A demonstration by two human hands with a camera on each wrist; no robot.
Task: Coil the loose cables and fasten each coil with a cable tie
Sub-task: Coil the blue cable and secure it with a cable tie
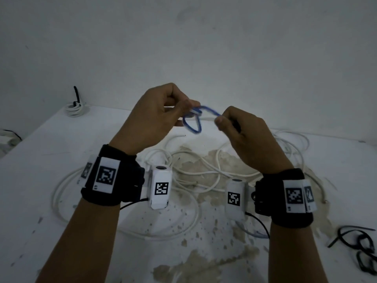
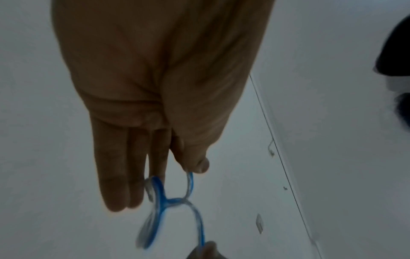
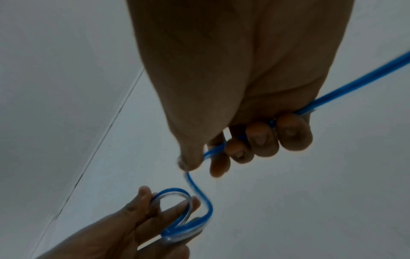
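Observation:
Both hands are raised above the table, working a thin blue cable [image 1: 192, 121]. My left hand [image 1: 163, 111] pinches a small coil of the blue cable [image 2: 159, 206] between thumb and fingers, its loops hanging below. My right hand [image 1: 230, 127] grips the cable's free run [image 3: 332, 92], which passes through its curled fingers and leads across to the coil [image 3: 179, 213]. Loose white cables [image 1: 195, 172] lie tangled on the table under the hands. Black cable ties [image 1: 359, 248] lie at the table's right edge.
A white coil bound with a black tie [image 1: 74, 109] sits at the far left corner of the white table [image 1: 40, 160], against the wall. The tabletop has a worn, stained patch [image 1: 204, 262] in the middle. A white object [image 1: 7, 139] lies beyond the left edge.

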